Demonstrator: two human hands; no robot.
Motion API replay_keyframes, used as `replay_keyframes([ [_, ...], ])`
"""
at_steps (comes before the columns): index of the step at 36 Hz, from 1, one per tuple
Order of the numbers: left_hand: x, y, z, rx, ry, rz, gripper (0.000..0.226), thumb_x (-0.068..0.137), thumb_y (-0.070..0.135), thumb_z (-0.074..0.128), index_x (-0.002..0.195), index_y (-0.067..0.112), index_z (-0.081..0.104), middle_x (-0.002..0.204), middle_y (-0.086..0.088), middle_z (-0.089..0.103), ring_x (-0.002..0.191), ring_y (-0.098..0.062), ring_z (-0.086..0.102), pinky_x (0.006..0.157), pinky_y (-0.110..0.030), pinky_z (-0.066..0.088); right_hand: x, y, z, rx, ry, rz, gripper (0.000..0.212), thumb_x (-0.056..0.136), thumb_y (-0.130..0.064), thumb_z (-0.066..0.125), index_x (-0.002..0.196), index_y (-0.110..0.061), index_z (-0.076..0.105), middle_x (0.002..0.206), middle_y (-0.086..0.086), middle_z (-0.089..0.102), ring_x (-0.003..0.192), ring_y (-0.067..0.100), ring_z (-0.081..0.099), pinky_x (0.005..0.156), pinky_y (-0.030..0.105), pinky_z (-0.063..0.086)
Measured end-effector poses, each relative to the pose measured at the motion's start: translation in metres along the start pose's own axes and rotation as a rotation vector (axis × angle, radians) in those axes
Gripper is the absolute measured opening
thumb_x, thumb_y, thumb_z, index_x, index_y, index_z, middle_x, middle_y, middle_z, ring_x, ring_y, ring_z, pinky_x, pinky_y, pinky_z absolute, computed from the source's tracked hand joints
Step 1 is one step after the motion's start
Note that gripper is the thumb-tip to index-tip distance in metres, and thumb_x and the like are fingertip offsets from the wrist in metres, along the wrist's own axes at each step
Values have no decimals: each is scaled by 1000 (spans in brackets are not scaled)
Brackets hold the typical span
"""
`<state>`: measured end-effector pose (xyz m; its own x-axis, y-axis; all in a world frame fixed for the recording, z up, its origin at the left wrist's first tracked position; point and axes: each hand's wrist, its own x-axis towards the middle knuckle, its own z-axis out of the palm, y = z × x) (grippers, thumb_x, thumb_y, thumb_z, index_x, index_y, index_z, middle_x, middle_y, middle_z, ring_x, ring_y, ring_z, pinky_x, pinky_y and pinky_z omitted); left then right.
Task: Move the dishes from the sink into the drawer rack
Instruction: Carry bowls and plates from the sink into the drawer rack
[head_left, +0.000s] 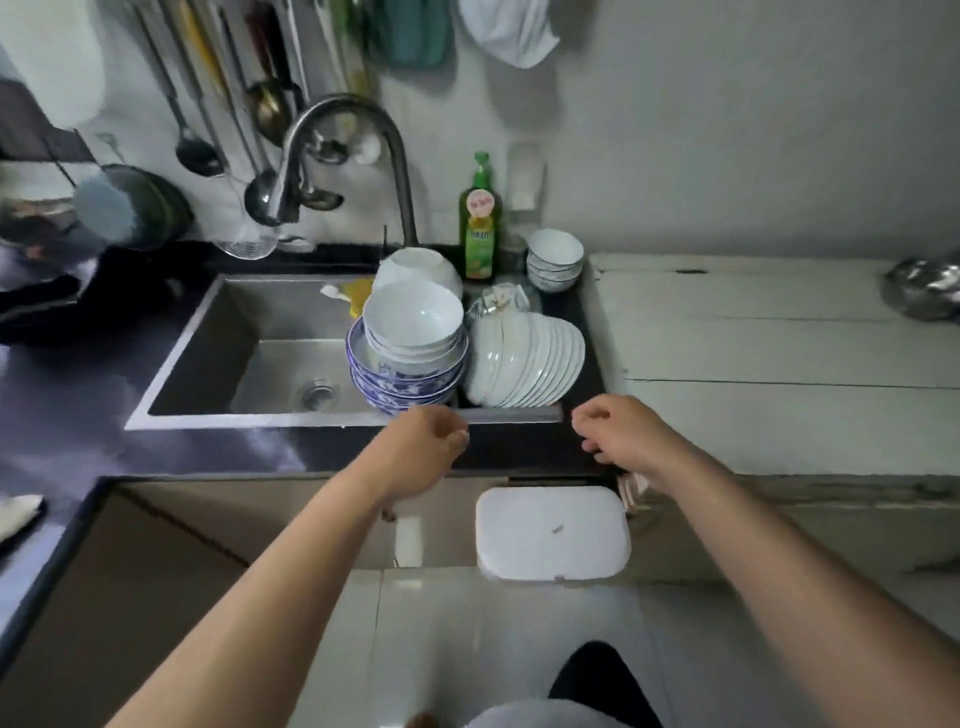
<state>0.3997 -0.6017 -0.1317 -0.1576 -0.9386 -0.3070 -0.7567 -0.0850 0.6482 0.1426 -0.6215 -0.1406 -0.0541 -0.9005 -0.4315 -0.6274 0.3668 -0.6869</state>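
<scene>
Dishes fill the right end of the sink (218, 332): a stack of white bowls (414, 322) nested in blue-patterned bowls (400, 384) stands against the near right part of the basin, an upturned white bowl (418, 267) sits behind it, and a row of white plates (524, 358) leans on edge just to the right. Both hands hover over the dark counter's front edge, just short of the sink rim. The left hand (423, 447) and the right hand (621, 431) have loosely curled fingers and hold nothing. No drawer rack is visible, so the job looks to be at its start, with the reach for a first load in hand. Next likely comes a grip on the bowl stack or plates, lifted steadily since the stack is tall.
</scene>
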Motion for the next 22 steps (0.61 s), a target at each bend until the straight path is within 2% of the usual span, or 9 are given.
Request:
replay_keyframes([
  [3, 42, 22, 6, -32, -5, -10, 13, 100, 26, 54, 92, 27, 65, 80, 8, 68, 76, -17, 64, 65, -24, 45, 47, 11, -27, 90, 27, 45, 21, 98, -19, 56, 110, -6, 68, 104, 10, 70, 98, 23, 70, 94, 44, 57],
  [6, 83, 36, 14, -84, 19, -72, 16, 101, 25, 55, 107, 23, 70, 91, 6, 71, 90, -17, 68, 79, -26, 48, 97, 15, -49, 157, 37, 59, 25, 97, -11, 53, 112, 4, 67, 98, 20, 68, 86, 20, 65, 94, 46, 57],
  [10, 132, 63, 30, -164, 143, -150, 23, 100, 23, 55, 116, 20, 71, 104, 4, 74, 97, -15, 68, 90, -30, 50, 166, 13, -74, 176, -16, 14, 17, 97, -10, 53, 95, -11, 70, 108, 16, 72, 98, 29, 71, 91, 42, 59],
  [12, 151, 80, 40, -225, 208, -214, 23, 99, 22, 55, 113, 17, 72, 103, -1, 75, 94, -14, 68, 86, -31, 51, 196, 16, -84, 171, -68, 8, 17, 96, -9, 53, 96, -10, 70, 102, 14, 71, 90, 25, 69, 91, 43, 59],
  [13, 161, 91, 46, -271, 220, -253, 22, 97, 23, 55, 107, 13, 72, 98, -7, 75, 88, -15, 69, 83, -36, 55, 212, 19, -91, 156, -107, 13, 17, 96, -8, 54, 96, -10, 70, 99, 12, 71, 86, 22, 67, 90, 43, 59],
  [15, 177, 110, 55, -335, 235, -307, 24, 95, 24, 56, 99, 6, 70, 93, -13, 75, 79, -20, 70, 83, -46, 59, 245, 24, -103, 131, -167, 23, 15, 97, -13, 56, 97, -12, 70, 99, 9, 72, 84, 19, 66, 86, 40, 60],
  [17, 193, 125, 56, -321, 242, -335, 22, 96, 23, 55, 95, 6, 69, 90, -9, 75, 82, -27, 71, 84, -47, 58, 277, 25, -116, 123, -213, 33, 17, 100, -23, 58, 100, -11, 69, 99, 8, 72, 80, 19, 66, 81, 37, 59],
  [19, 210, 136, 58, -327, 266, -374, 17, 96, 23, 54, 91, 17, 68, 87, 0, 74, 78, -21, 69, 83, -46, 58, 313, 25, -131, 127, -247, 81, 26, 100, -32, 60, 100, -7, 67, 93, 8, 69, 74, 20, 65, 80, 38, 59],
  [22, 218, 141, 59, -360, 303, -449, 18, 97, 26, 55, 106, 27, 71, 94, 5, 76, 84, -15, 72, 83, -40, 60, 365, 18, -149, 125, -225, 147, 33, 99, -39, 61, 99, -6, 65, 89, 10, 69, 66, 21, 65, 64, 33, 59],
])
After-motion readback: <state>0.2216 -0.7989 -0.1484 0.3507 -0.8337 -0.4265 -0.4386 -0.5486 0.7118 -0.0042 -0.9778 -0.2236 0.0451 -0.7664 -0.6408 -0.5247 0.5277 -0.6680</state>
